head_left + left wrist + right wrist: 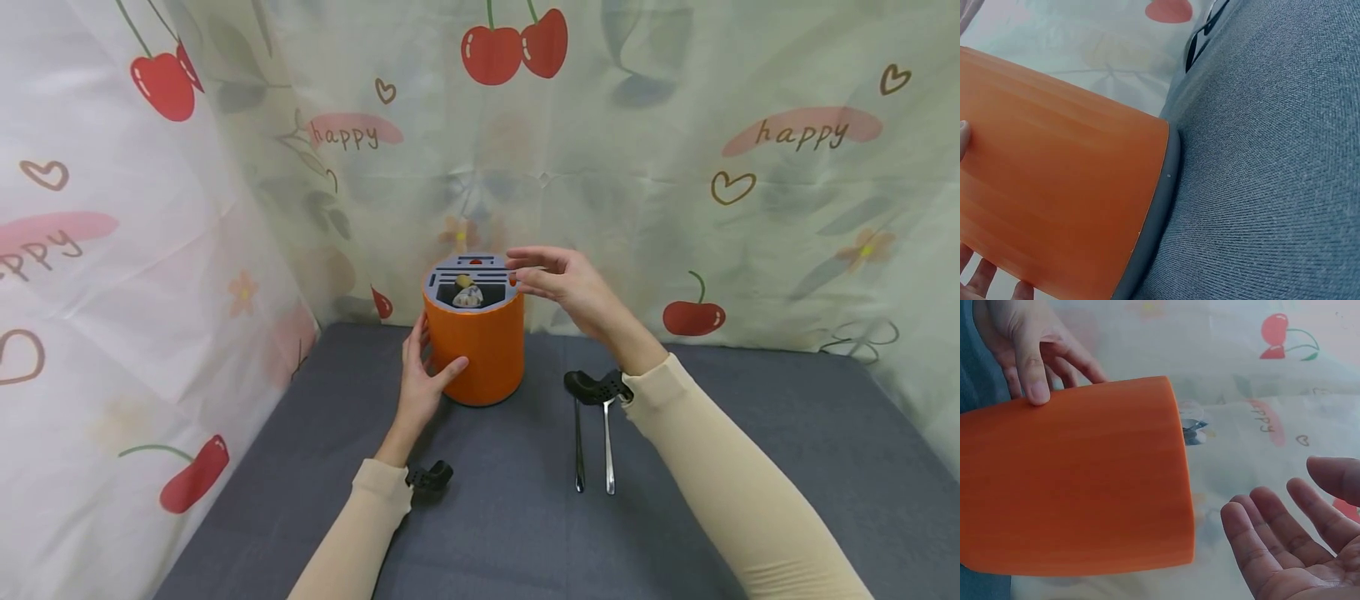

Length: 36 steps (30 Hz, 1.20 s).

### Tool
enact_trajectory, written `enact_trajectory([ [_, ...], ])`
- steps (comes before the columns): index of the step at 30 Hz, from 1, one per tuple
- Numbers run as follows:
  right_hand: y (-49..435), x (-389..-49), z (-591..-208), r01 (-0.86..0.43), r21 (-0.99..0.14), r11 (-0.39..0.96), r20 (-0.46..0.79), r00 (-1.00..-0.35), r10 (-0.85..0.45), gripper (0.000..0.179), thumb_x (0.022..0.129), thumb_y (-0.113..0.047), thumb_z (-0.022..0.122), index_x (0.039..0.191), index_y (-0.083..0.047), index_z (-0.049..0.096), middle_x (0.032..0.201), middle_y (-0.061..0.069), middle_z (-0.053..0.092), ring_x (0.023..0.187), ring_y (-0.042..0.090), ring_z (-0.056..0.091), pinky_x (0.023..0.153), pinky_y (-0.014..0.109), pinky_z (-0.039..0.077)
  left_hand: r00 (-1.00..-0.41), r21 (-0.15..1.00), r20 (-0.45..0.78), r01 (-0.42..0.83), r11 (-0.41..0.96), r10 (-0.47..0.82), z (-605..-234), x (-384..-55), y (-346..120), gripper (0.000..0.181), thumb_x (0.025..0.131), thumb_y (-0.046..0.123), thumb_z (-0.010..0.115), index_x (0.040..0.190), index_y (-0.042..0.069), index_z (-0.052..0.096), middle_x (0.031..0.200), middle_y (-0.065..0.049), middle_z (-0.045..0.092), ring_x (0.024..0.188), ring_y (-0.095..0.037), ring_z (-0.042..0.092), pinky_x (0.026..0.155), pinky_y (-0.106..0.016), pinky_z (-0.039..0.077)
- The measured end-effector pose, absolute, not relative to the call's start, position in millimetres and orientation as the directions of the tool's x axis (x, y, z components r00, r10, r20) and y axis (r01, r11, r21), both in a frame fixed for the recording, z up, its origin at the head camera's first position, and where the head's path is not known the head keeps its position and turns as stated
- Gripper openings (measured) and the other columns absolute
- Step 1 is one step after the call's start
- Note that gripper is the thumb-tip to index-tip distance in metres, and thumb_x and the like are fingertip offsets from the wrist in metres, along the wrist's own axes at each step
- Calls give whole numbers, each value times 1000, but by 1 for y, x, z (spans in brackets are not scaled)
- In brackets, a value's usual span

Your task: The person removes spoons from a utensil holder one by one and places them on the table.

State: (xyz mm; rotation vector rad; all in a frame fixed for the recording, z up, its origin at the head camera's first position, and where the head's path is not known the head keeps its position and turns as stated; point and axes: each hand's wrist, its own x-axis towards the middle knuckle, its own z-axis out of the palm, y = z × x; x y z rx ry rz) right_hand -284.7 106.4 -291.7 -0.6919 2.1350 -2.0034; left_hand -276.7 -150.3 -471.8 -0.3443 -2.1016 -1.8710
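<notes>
An orange cylindrical utensil holder [480,358] with a grey slotted top [442,292] stands upright on the table. My left hand [422,387] holds its left side, thumb across the front and the other fingers round the side. In the left wrist view the holder's dark base rim [1159,219] sits on the cloth. A whitish patterned piece [468,297] and a yellowish piece [464,282] stick up from the large front opening. By the top's right edge is my right hand [564,277], fingers extended. The right wrist view shows its palm and loosely spread fingers [1272,540] holding nothing.
Two slim metal utensils [608,450] lie side by side right of the holder, their upper ends hidden behind the black right wrist camera [596,387]. Dark grey cloth covers the table [517,517]. A cherry-print curtain [600,192] hangs behind and at the left.
</notes>
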Motion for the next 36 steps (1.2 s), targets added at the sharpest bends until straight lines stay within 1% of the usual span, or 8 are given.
enact_trajectory([
  [3,102,-285,-292,-240,-971,2,217,-881,-420,44,106,-8,59,149,3,53,147,26,53,136,42,52,116,50,42,-926,920,377,372,121,-20,-471,-277,-150,94,96,18,78,167,32,18,165,-6,23,151,-27,28,123,-56,27],
  [8,88,-286,-294,-258,-966,2,233,-874,-426,42,107,-7,58,147,2,55,146,26,55,135,36,54,114,48,44,-926,920,378,372,124,-27,-471,-276,-151,94,96,18,78,167,34,19,164,-4,25,150,-24,29,123,-55,27],
  [12,76,-287,-295,-309,-949,59,253,-861,-441,41,106,-8,59,146,1,57,143,25,58,131,32,57,112,48,45,-925,920,378,372,120,-29,-472,-276,-152,94,96,17,77,167,33,18,164,-4,24,151,-24,29,123,-54,27],
  [16,69,-286,-295,-342,-932,121,257,-857,-447,40,106,-9,60,145,-2,59,142,21,60,130,31,58,112,48,45,-930,925,367,361,119,-27,-473,-276,-152,94,96,18,77,167,32,17,165,-3,22,151,-24,28,124,-54,27],
  [22,68,-288,-295,-325,-934,148,234,-871,-432,40,107,-11,59,146,-4,59,142,17,61,130,29,58,112,48,45,-930,925,367,362,118,-23,-472,-278,-150,93,97,20,77,167,34,18,165,-4,22,151,-24,28,124,-55,26],
  [25,66,-291,-295,-311,-937,162,218,-879,-424,40,107,-12,58,146,-5,59,141,16,62,129,29,58,111,47,46,-932,926,363,358,119,-24,-472,-278,-150,94,97,20,77,167,33,17,165,-3,22,151,-23,28,124,-55,26],
  [30,59,-297,-298,-304,-935,183,199,-876,-439,41,108,-13,58,147,-4,58,142,16,61,130,30,58,111,47,46,-929,924,368,364,117,-23,-472,-278,-150,94,96,18,77,168,28,17,165,-5,21,151,-25,28,123,-56,26],
  [36,48,-299,-300,-309,-931,193,196,-872,-449,41,108,-13,58,147,-1,57,145,16,60,130,30,57,112,48,45,-928,923,372,367,115,-21,-471,-278,-150,94,96,16,77,168,29,17,165,-6,21,151,-26,27,123,-57,26],
])
